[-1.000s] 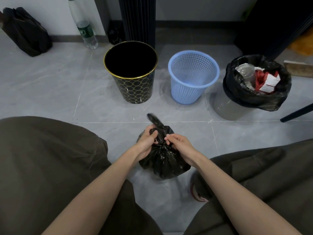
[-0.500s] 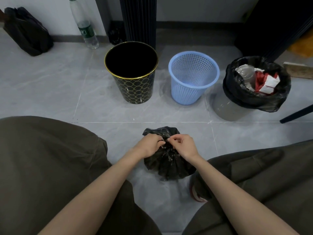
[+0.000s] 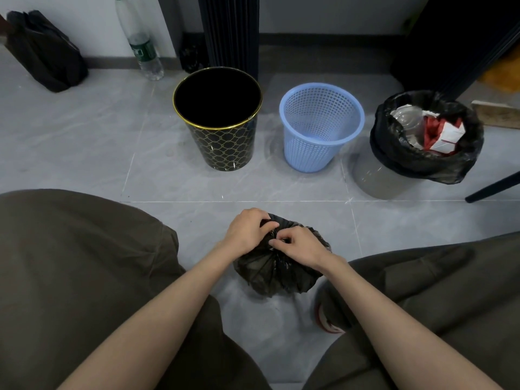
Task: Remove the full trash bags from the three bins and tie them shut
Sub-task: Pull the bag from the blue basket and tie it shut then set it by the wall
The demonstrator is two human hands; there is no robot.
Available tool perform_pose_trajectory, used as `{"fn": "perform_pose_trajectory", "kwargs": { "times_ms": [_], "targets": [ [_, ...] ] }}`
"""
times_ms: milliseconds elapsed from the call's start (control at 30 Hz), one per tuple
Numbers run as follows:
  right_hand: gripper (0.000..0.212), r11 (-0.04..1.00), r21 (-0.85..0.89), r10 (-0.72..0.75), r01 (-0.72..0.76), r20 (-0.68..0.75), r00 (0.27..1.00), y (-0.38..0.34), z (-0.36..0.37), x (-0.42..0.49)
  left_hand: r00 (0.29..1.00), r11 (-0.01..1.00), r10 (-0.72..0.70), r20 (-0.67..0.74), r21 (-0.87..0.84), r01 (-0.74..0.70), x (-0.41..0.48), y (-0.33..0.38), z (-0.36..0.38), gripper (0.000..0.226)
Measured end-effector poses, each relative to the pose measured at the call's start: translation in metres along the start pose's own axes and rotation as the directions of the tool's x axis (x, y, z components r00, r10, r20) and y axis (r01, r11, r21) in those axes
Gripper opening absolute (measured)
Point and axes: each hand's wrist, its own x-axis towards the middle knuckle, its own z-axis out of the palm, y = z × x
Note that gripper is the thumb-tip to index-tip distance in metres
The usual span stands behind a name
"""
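Head: left hand (image 3: pixel 247 230), right hand (image 3: pixel 299 246) grip clamped on black bag (image 3: pixel 275 275) neck; lined bin (image 3: pixel 419 164) holds trash (image 3: pixel 441 132)

— What can't you make out from there?

— My left hand (image 3: pixel 247 230) and right hand (image 3: pixel 298 246) cover the neck of the black bag (image 3: pixel 270 274), so I can't tell if there's a knot. Inside the black bin (image 3: pixel 222 147) it's just dark.

— And toward the edges?

— The bottle (image 3: pixel 140 49), upper left, is cut off at the top, and its label is too small to read. At right, the full bag (image 3: pixel 416 161) hides most of the grey bin (image 3: pixel 374 178). Lower centre, my leg covers most of a shoe (image 3: pixel 326 322).
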Motion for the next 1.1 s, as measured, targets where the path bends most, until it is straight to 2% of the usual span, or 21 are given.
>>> {"fn": "perform_pose_trajectory", "kwargs": {
  "times_ms": [100,167,233,300,400,467,533,567,700,800,1100],
  "targets": [
    [0.041,0.999,0.023,0.027,-0.026,-0.039,0.999,0.002,-0.002,-0.001,0.986,0.973,-0.142,0.092,-0.168,0.156,0.002,0.004,0.001,0.035],
    [0.036,0.995,0.074,0.067,-0.063,-0.044,0.997,0.001,-0.004,-0.001,0.960,0.962,-0.188,0.207,-0.157,0.223,0.002,0.006,0.003,0.049],
    [0.035,0.988,0.118,0.101,-0.095,-0.045,0.994,0.000,-0.007,0.000,0.951,0.962,-0.207,0.230,-0.131,0.241,0.001,0.007,0.006,0.047],
    [0.035,0.971,0.197,0.147,-0.135,-0.045,0.988,0.001,-0.009,0.000,0.951,0.957,-0.222,0.216,-0.137,0.255,-0.002,0.008,0.008,0.034],
    [0.032,0.917,0.334,0.248,-0.217,-0.052,0.967,0.005,-0.012,0.001,0.960,0.975,-0.191,0.203,-0.073,0.209,0.000,0.012,0.011,0.030],
    [0.026,0.821,0.513,0.309,-0.249,-0.034,0.951,0.005,-0.015,0.001,0.970,0.985,-0.141,0.200,-0.073,0.158,0.000,0.013,0.010,0.032],
    [0.016,0.630,0.718,0.370,-0.294,0.055,0.927,0.003,-0.020,0.000,0.971,0.985,-0.112,0.212,-0.103,0.136,0.001,0.011,0.009,0.034],
    [0.012,0.560,0.760,0.397,-0.330,0.103,0.912,0.002,-0.022,0.000,0.967,0.983,-0.107,0.230,-0.119,0.137,0.001,0.009,0.010,0.034],
    [0.018,0.477,0.734,0.481,-0.483,0.241,0.843,0.005,-0.028,0.001,0.937,0.977,-0.077,0.341,-0.160,0.138,0.002,0.002,0.014,0.032],
    [0.016,0.408,0.754,0.503,-0.515,0.285,0.816,0.006,-0.029,0.002,0.916,0.978,-0.043,0.400,-0.169,0.120,-0.001,0.002,0.012,0.033],
    [0.016,0.446,0.783,0.385,-0.433,0.269,0.883,0.005,-0.029,-0.001,0.891,0.991,-0.030,0.453,-0.106,0.087,-0.003,-0.004,0.008,0.032]
  ]
}}
